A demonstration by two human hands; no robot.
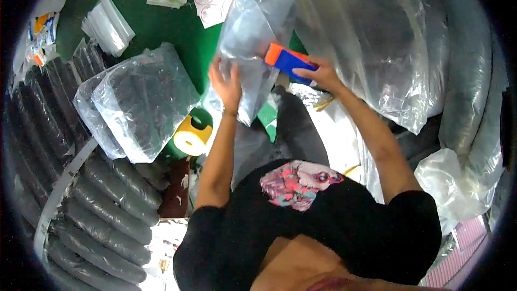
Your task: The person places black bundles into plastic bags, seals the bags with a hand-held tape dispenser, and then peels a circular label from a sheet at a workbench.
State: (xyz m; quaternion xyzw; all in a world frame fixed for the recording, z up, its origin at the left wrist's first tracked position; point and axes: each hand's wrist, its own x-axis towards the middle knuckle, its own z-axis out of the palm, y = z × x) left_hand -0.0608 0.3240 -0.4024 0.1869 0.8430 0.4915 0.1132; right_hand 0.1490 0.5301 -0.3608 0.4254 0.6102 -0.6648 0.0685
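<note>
A clear plastic bag [250, 21] lies lengthwise in front of me, its folded end near my lap. My left hand [226, 83] rests on its left edge with the fingers spread. In my right hand [322, 74] is a blue and orange boxy hand tool [291, 64], gripped at its right end. The orange end points left over the bag; whether it touches the plastic, I cannot tell. A yellow ring-shaped object with a white centre [192, 136] sits left of my left forearm.
Stacked clear plastic bags [142, 99] lie at left on the green surface [151, 27], with a smaller bundle [107, 26] beyond. Grey plastic-wrapped rolls [102, 199] fill the lower left. Large clear plastic sheeting [371, 32] covers the right. Printed sheets [212, 2] lie at the back.
</note>
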